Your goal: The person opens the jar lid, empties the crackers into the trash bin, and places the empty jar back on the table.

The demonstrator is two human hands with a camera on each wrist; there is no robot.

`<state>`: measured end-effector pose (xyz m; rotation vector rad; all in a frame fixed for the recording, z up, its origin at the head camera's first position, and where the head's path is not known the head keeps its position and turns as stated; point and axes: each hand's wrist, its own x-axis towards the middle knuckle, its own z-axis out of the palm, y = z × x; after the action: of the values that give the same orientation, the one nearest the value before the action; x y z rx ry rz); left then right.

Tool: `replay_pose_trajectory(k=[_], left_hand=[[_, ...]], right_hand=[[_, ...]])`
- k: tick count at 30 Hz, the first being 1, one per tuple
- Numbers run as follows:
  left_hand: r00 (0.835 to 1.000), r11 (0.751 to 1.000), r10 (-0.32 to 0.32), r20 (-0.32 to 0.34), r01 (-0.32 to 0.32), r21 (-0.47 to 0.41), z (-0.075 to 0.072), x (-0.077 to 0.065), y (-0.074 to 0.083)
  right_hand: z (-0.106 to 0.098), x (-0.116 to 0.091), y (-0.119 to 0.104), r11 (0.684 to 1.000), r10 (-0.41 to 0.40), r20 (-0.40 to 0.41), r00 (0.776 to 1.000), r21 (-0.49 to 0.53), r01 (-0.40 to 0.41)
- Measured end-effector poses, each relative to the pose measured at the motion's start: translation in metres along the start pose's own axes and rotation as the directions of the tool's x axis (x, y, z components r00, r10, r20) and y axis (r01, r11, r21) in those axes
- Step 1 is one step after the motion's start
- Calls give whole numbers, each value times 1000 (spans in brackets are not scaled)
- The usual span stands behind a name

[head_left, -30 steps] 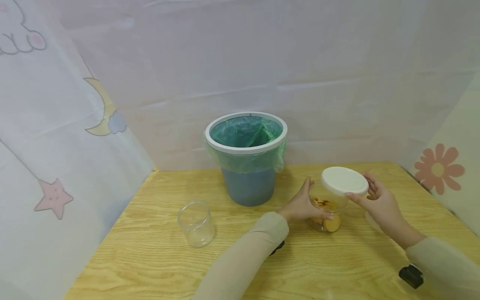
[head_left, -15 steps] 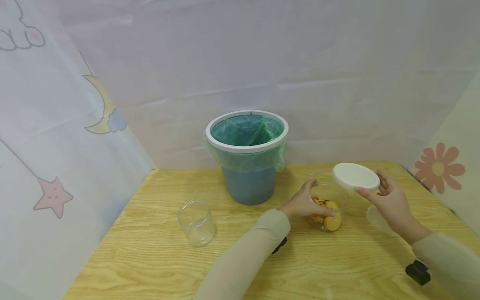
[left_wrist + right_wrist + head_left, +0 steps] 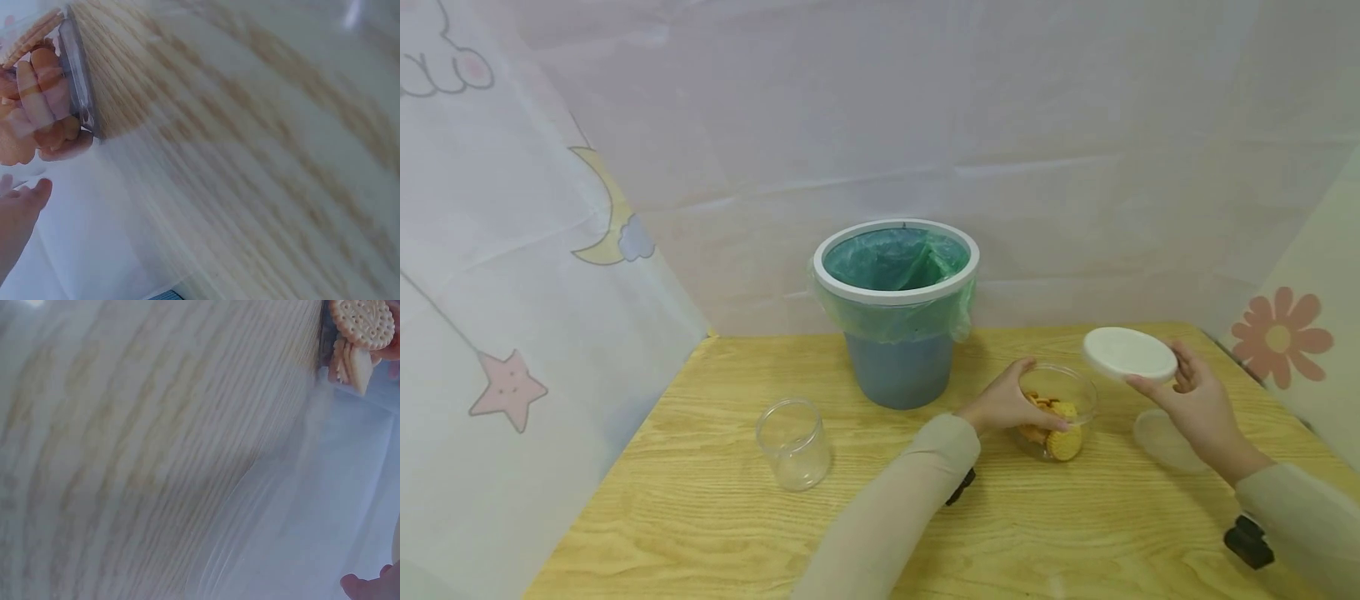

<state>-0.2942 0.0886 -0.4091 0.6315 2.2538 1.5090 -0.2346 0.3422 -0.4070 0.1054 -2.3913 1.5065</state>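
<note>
My left hand (image 3: 1009, 404) grips the side of a clear jar (image 3: 1081, 390) that stands uncovered on the table. Cookies (image 3: 1063, 443) fill its lower part, round scalloped ones among them; the left wrist view catches more cookies (image 3: 40, 94) through the wall beside a fingertip (image 3: 41, 192). Up and to the right of the jar, my right hand (image 3: 1206, 412) pinches a round white lid (image 3: 1127, 353) by its edge, thumb at the near rim, slightly tilted and apart from the jar. Under that hand a translucent disc (image 3: 1161, 442), like a second lid, lies on the table.
Left of my arms stands an empty clear jar (image 3: 796, 454). A blue bin (image 3: 901, 367) with a white rim and green liner stands at the back middle. The wooden table (image 3: 700, 517) ends against a patterned cloth backdrop (image 3: 1037, 167).
My right hand has lifted the white lid off the cookie jar's mouth and carried it to the right, uncovering the jar. The left hand keeps its grip, nearly still.
</note>
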Motion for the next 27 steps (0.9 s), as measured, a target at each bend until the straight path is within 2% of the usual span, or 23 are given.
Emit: replay_pose_trajectory(k=[5,10,18,25,27], left_hand=[[1000,1000,1,7,0,-31,0,2,-2],[1000,1000,15,24,-15,-2,-2,2,-1],[998,986,43,40,-49,162,-4,2,0],[998,947,46,43,-58,316,-5,4,0],[998,942,50,41,-61,331,-5,4,0]], right_hand=[[-3,3,4,1000,15,-11,1000,-19,-15],[-5,7,11,1000,14,-1,1000,-23,-14],[-10,9,19,1000,-4,16,1000,-31,4],[-18,13,26,998,22,69,997,-56,-19],[-21,15,30,999,13,76,997,-53,-9]])
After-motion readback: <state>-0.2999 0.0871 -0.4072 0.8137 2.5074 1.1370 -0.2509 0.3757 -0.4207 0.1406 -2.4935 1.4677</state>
